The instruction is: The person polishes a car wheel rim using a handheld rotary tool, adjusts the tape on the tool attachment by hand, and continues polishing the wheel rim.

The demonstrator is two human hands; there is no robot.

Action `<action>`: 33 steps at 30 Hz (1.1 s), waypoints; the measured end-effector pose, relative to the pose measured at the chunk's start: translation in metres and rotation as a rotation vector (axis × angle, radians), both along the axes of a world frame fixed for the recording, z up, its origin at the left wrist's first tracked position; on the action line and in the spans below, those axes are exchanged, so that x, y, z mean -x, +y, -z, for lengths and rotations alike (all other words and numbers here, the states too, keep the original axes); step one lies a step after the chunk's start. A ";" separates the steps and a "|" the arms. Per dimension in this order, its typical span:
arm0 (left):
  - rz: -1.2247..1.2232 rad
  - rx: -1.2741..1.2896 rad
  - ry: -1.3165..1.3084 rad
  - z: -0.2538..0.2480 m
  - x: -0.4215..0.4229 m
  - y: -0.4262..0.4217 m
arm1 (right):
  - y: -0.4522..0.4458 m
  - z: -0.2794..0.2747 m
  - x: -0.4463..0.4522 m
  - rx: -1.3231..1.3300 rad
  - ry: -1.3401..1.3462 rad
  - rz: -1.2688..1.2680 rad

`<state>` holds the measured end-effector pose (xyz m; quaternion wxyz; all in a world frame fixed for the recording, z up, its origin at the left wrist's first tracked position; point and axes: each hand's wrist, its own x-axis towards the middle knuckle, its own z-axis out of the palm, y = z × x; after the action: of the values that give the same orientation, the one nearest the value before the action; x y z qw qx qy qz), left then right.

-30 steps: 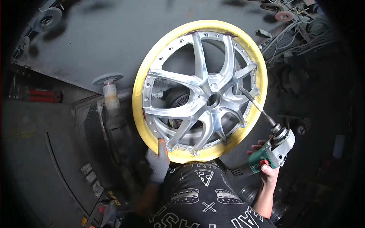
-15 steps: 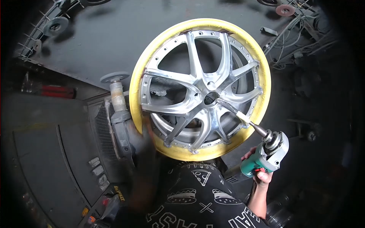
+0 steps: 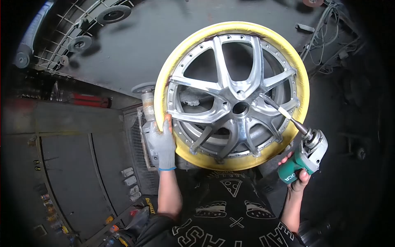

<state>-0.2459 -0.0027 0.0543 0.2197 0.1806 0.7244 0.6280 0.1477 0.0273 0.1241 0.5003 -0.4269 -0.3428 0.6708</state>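
Note:
A silver multi-spoke alloy wheel (image 3: 223, 80), its outer rim wrapped in yellow tape (image 3: 302, 82), faces up in front of me. My left hand (image 3: 162, 142), in a grey glove with orange fingertips, grips the taped rim at its lower left; some fingers are hidden. Bare-fingered, my right hand (image 3: 300, 179) is wrapped round the green body of a power grinder (image 3: 293, 166). From its grey head a tapered spindle carries a slim polishing bit (image 3: 275, 103). The bit's tip lies over a spoke just right of the hub hole.
Another grinder with a disc (image 3: 144, 87) stands left of the wheel, partly behind it. Wire racks with discs (image 3: 114, 15) line the upper left. Cables (image 3: 325, 33) hang at upper right. Several small blocks (image 3: 130, 181) lie at left, near a red cylinder (image 3: 91, 100).
My left hand, blurred earlier below the rim's left side, now grips the rim. The bit's tip has moved from beside the hub hole onto a spoke. The whole view has shifted.

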 end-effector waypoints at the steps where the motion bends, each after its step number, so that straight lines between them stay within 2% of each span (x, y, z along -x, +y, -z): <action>1: -0.003 0.002 0.007 0.003 0.003 -0.002 | 0.001 0.002 0.001 -0.001 0.046 0.010; 3: 0.041 0.395 0.448 -0.016 -0.002 -0.005 | -0.005 0.003 -0.001 0.006 -0.009 0.011; 4: 0.060 0.403 0.634 -0.021 0.001 -0.009 | -0.008 -0.002 0.003 -0.007 -0.072 0.028; 5: 0.049 0.402 0.644 -0.029 -0.004 -0.013 | -0.009 -0.003 0.004 -0.044 -0.078 0.028; 7: -0.076 0.124 1.106 -0.046 -0.024 -0.021 | -0.013 -0.008 0.003 -0.059 -0.136 0.044; 9: 0.318 -0.057 0.968 -0.044 -0.050 -0.035 | -0.013 -0.009 0.006 -0.084 -0.105 0.028; 10: 0.727 0.268 0.719 -0.073 -0.075 -0.036 | -0.014 -0.009 0.009 -0.108 -0.077 0.018; 11: 1.097 0.165 0.471 -0.067 -0.088 -0.027 | -0.015 -0.014 0.018 -0.110 -0.077 0.017; 13: 1.260 -0.145 0.345 -0.066 -0.129 -0.016 | -0.012 -0.017 0.035 -0.171 -0.134 0.031; 14: 1.258 -0.158 0.352 -0.060 -0.143 -0.013 | -0.012 -0.019 0.036 -0.100 -0.110 -0.007; 15: 1.402 -0.111 0.154 -0.054 -0.154 -0.010 | -0.015 -0.019 0.041 -0.078 -0.150 0.010; 17: 1.542 -0.078 -0.058 -0.054 -0.158 -0.007 | -0.022 -0.010 0.053 -0.164 -0.211 0.075; 19: 1.552 0.086 -0.354 -0.067 -0.154 -0.004 | -0.026 -0.002 0.065 -0.351 -0.348 0.215; 20: 1.513 -0.048 -0.445 -0.063 -0.155 -0.007 | -0.026 -0.017 0.070 -0.255 -0.296 0.055; 22: 1.476 -0.166 -0.410 -0.060 -0.150 -0.016 | -0.029 -0.031 0.067 -0.123 -0.177 -0.217; 23: 1.453 -0.232 -0.427 -0.057 -0.149 -0.022 | -0.031 -0.030 0.069 -0.128 -0.189 -0.211; 24: 1.456 -0.243 -0.428 -0.050 -0.150 -0.027 | -0.029 -0.029 0.072 -0.120 -0.059 -0.327; 25: 1.473 -0.263 -0.321 -0.040 -0.151 -0.033 | -0.027 -0.028 0.076 -0.110 0.074 -0.444; 26: 1.488 -0.285 -0.213 -0.036 -0.152 -0.036 | -0.032 -0.035 0.092 -0.199 0.086 -0.385; 27: 1.494 -0.298 -0.212 -0.053 -0.142 -0.030 | -0.030 -0.028 0.095 -0.284 0.145 -0.431; 29: 1.764 0.225 -0.303 -0.085 -0.119 -0.021 | -0.043 -0.033 0.089 -0.173 -0.053 -0.455; 30: 1.768 0.249 -0.490 -0.082 -0.119 -0.022 | -0.043 -0.033 0.094 -0.322 -0.167 -0.440; 31: 1.758 0.283 -0.674 -0.079 -0.120 -0.024 | -0.050 -0.037 0.101 -0.306 -0.225 -0.377; 32: 1.668 0.031 -0.656 -0.066 -0.126 -0.031 | -0.055 -0.051 0.108 -0.144 -0.318 -0.377; 33: 1.662 -0.028 -0.674 -0.053 -0.128 -0.038 | -0.056 -0.041 0.105 -0.211 -0.352 -0.372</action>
<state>-0.1178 -0.0410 0.1070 0.8023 0.4554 0.2490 0.2949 0.0426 -0.0287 0.1650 0.3431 -0.4122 -0.5651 0.6270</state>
